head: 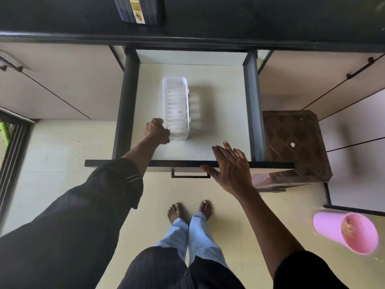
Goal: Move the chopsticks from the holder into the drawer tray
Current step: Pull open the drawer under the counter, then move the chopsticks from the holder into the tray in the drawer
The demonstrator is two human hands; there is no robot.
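A white slotted tray (176, 101) lies lengthwise inside the open drawer (218, 126). My left hand (156, 131) grips the tray's near left corner. My right hand (230, 167) hovers open with fingers spread over the drawer's dark front edge (125, 163), holding nothing. A pink cup-shaped holder (341, 232) lies tilted at the lower right, blurred, with pale chopstick ends visible in its mouth. The tray's slots look bare.
A dark brown patterned stool (295, 142) stands right of the drawer. The drawer handle (190, 174) sits below the front edge. Closed cabinet doors flank the drawer. A dark countertop (250, 17) runs above. My bare feet (189, 211) stand on the pale floor.
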